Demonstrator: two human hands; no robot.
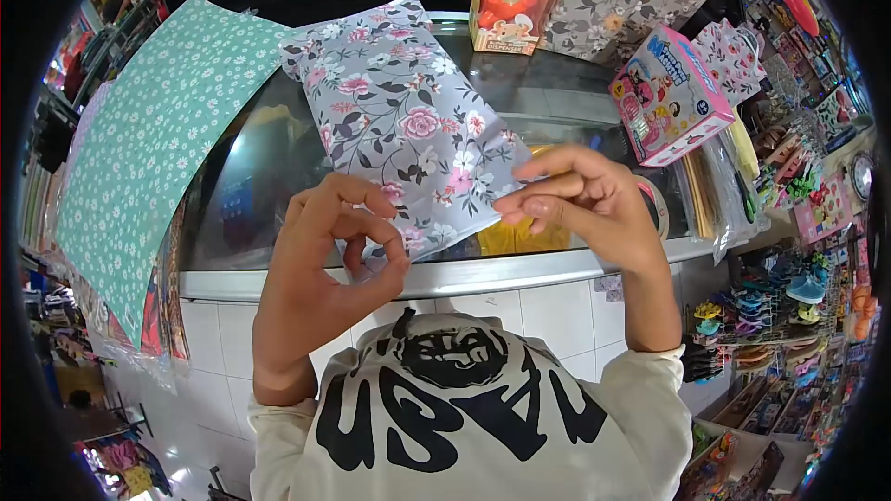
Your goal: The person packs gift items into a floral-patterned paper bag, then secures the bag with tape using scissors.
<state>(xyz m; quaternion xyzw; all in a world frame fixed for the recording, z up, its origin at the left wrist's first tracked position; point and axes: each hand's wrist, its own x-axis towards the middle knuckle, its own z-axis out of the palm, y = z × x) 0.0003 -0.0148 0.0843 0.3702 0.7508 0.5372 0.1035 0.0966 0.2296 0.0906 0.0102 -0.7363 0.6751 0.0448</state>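
Observation:
A flat parcel of grey floral paper [422,116] lies on the glass counter, its near end between my hands. My left hand [325,250] is at the near left corner, fingers curled and thumb tip meeting a fingertip; anything in that pinch is too small to make out. At the parcel's near right edge, my right hand [585,209] has its thumb and index finger pinched together. Whether they grip the paper's edge or something thin cannot be seen. A ring-shaped roll [657,209], partly hidden, sits beside my right wrist.
Green daisy-patterned paper [167,130] spreads over the counter's left side. A boxed red candy dispenser [518,0] stands at the back beside a floral wrapped parcel [626,0]. A pink toy box [673,97] is at right, near plastic-packed items [719,186]. The counter's metal edge [464,276] runs in front.

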